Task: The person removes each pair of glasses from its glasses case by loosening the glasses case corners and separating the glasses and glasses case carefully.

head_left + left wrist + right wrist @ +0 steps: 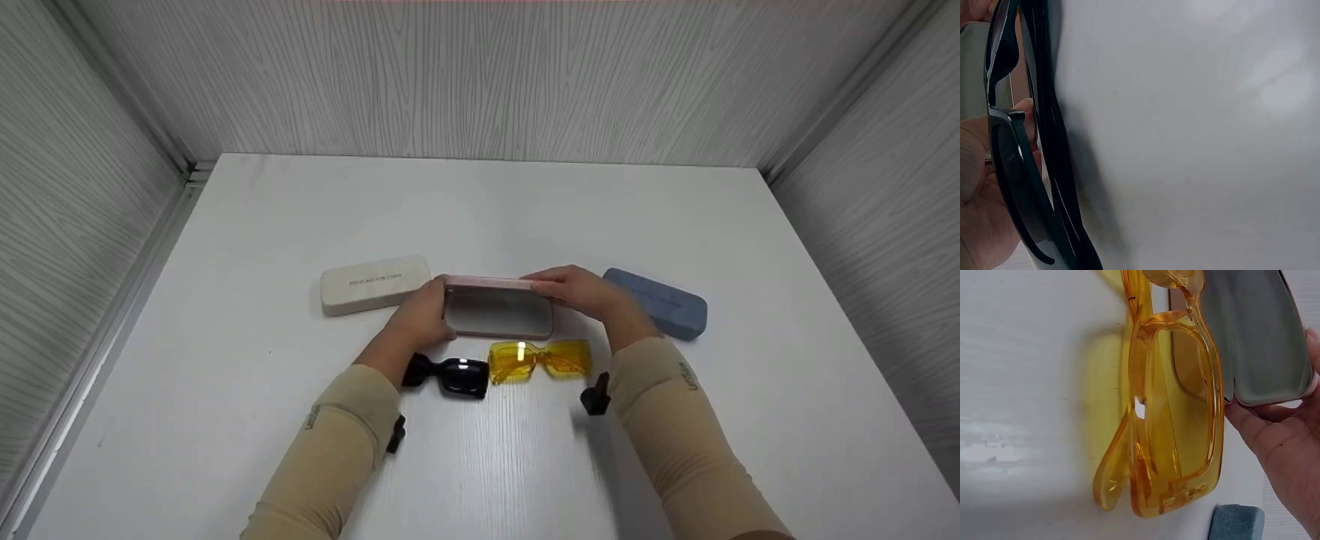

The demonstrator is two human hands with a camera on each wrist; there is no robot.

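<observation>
A pink glasses case (499, 312) with a grey lining stands open between both hands. My left hand (421, 315) grips its left end, the thumb near the front rim. The right hand (586, 292) holds its right end, fingers along the back upper edge. In the right wrist view that hand (1286, 450) wraps the corner of the grey-lined lid (1264, 337). Black sunglasses (463, 377) lie just in front of the left hand, partly hidden by that wrist. Beside them, in front of the case, lie yellow-framed glasses (540, 360) with yellow lenses.
A closed cream glasses case (375, 285) with small lettering lies left of the hands. On the right, partly behind the right forearm, is a closed blue glasses case (664, 304). Everything rests on a white table (487, 217) with patterned panels around it.
</observation>
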